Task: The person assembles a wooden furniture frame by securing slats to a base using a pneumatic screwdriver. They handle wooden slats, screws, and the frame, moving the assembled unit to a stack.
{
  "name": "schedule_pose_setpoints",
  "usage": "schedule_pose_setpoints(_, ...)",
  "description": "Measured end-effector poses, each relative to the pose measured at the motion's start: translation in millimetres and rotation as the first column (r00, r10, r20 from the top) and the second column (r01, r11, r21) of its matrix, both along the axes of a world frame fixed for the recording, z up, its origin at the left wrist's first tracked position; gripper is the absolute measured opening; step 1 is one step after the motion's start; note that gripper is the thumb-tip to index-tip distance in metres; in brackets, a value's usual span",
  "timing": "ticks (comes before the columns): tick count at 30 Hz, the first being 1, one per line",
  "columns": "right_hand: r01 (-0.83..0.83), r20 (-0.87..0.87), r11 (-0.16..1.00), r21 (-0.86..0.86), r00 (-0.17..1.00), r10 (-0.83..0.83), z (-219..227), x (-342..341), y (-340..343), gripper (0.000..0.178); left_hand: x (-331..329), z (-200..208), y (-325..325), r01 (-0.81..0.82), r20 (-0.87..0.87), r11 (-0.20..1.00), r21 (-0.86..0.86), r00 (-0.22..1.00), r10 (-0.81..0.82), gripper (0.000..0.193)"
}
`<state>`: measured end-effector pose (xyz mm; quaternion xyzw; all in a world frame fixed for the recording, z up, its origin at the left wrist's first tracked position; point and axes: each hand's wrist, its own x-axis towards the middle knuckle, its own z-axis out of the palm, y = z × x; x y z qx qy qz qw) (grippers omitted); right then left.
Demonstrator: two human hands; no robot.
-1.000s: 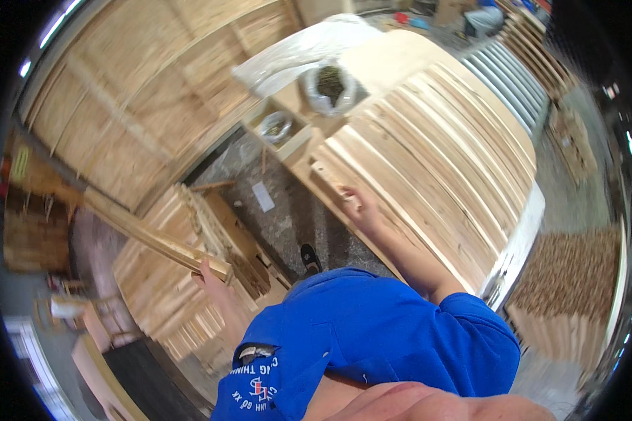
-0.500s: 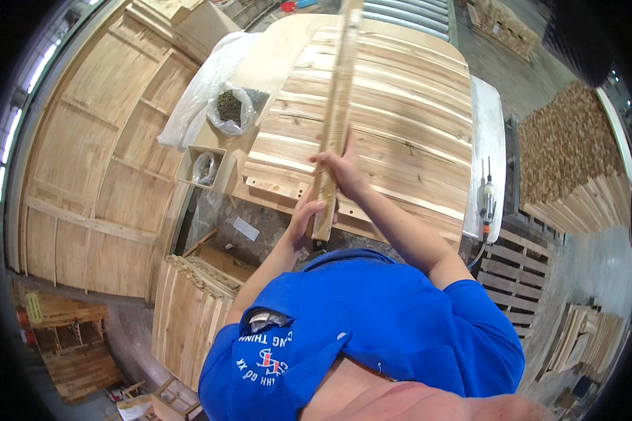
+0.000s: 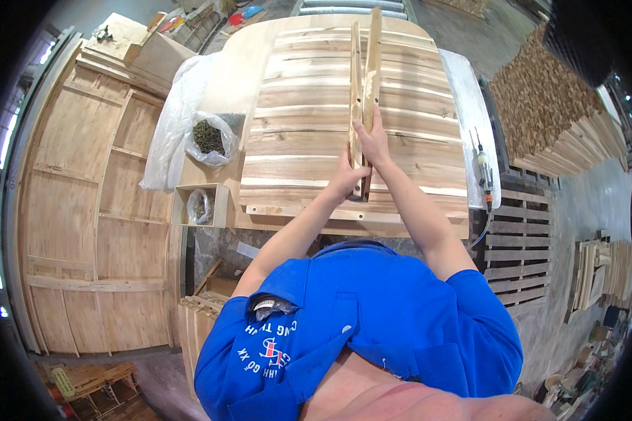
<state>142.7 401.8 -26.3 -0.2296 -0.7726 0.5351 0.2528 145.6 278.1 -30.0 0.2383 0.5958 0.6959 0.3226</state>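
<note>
Two long wooden rails with small holes, a left rail [image 3: 354, 74] and a right rail [image 3: 373, 59], stand side by side over the panel, pointing away from me. Their far ends are a little apart. My left hand [image 3: 347, 177] is closed around their near end, its thumb across the left rail. Further along, my right hand [image 3: 375, 144] wraps the right rail, with fingers reaching toward the left one. Beneath lies a wide panel of wooden slats [image 3: 295, 144]. A holed wooden strip [image 3: 288, 210] runs along its near edge, partly hidden by my left arm.
Left of the panel are an open plastic bag of small brownish pieces [image 3: 208, 137] and a box [image 3: 221, 207] holding another bag. A corded power driver [image 3: 484, 168] lies at the right. Stacked wood [image 3: 541, 105] and a pallet [image 3: 516, 245] stand beyond it.
Both hands have carried the rails forward, away from my body and over the panel. The rails, seen as one piece before, now show as two with a gap between them.
</note>
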Motion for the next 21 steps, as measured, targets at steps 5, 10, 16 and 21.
schedule_pose_setpoints(5, 0.097, -0.023, 0.992, 0.083, 0.995, -0.095, -26.6, -31.1, 21.3, 0.071, -52.3, -24.6, -11.3, -0.009, 0.020, 0.997, -0.079, 1.000, 0.010, 0.085)
schedule_pose_setpoints(10, 0.033, 0.391, 0.957, 0.289, 0.908, -0.149, -32.6, -20.1, 83.2, 0.065, -106.1, -56.6, -53.8, -0.020, -0.004, 0.987, -0.157, 1.000, 0.020, 0.081)
schedule_pose_setpoints(16, 0.041, 0.297, 0.837, 0.546, 0.924, -0.239, -86.4, 11.7, 118.3, 0.060, -135.7, -122.6, -79.3, -0.140, -0.472, 0.954, -0.266, 0.882, -0.002, 0.074)
schedule_pose_setpoints(21, 0.066, 0.262, 0.902, 0.426, 0.946, -0.192, -114.8, 18.5, 133.7, 0.062, -127.7, -111.3, -65.5, -0.162, -0.509, 0.942, -0.294, 0.861, -0.011, 0.077)
